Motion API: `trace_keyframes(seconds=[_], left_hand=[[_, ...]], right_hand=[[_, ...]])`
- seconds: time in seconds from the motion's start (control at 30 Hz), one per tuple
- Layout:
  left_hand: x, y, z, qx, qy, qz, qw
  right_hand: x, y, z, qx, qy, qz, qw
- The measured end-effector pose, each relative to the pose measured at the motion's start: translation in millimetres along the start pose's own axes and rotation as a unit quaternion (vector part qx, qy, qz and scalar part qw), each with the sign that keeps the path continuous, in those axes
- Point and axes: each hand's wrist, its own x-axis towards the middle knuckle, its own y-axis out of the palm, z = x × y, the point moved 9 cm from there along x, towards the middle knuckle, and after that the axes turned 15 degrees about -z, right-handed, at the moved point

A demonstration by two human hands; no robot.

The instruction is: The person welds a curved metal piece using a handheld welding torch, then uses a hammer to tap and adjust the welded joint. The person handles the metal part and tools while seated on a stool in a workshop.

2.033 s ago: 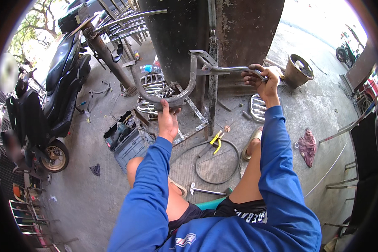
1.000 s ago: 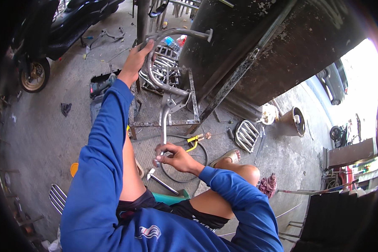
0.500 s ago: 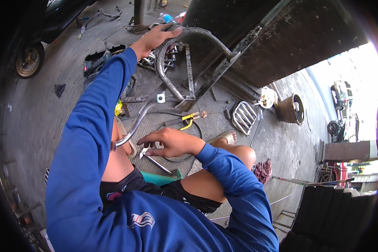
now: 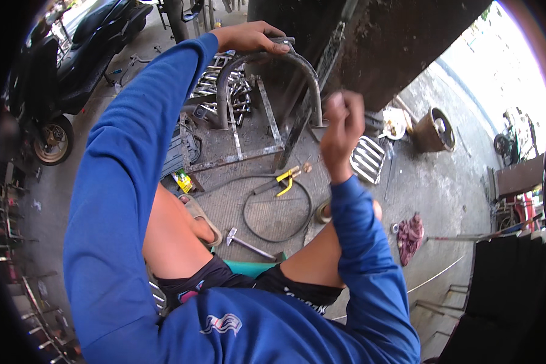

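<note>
My left hand (image 4: 252, 39) is closed over the top of a bent metal tube (image 4: 316, 91). The tube stands as an arch, its lower ends close to a rusty angle-iron frame (image 4: 224, 161). My right hand (image 4: 343, 133) is raised just right of the arch, apart from it. Motion smears its fingers, and nothing shows in it. Between my feet lies a hammer (image 4: 253, 247), its handle end by a green seat (image 4: 255, 267). A yellow welding electrode holder (image 4: 287, 178) rests on the concrete with its black cable (image 4: 246, 212) looped beside it.
Shiny metal pieces (image 4: 241, 97) are heaped behind the frame. A dark steel panel (image 4: 382, 48) rises at the back. To the right are a slatted chrome part (image 4: 367, 160), a bucket (image 4: 434, 130) and a reddish rag (image 4: 411, 239). A scooter (image 4: 57, 130) stands at left.
The tube has been turned into an upright arch, with my left hand still on it. My right hand has moved from beside the hammer up to the tube's right side.
</note>
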Motion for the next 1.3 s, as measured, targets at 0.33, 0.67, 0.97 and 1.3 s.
trace_keyframes(seconds=[0.33, 0.67, 0.97, 1.3], left_hand=[[8, 53, -34, 0.096, 0.075, 0.095, 0.988], [-185, -169, -35, 0.284, 0.097, -0.616, 0.729], [-215, -116, 80, -0.562, 0.032, -0.465, 0.683], [-232, -93, 79, -0.460, -0.064, -0.615, 0.637]], right_hand=[[-28, 33, -103, 0.027, 0.413, 0.160, 0.896], [19, 2, -106, 0.085, 0.484, 0.052, 0.869], [14, 8, -126, 0.082, 0.511, 0.078, 0.852], [-3, 19, -152, -0.013, 0.484, 0.057, 0.873]])
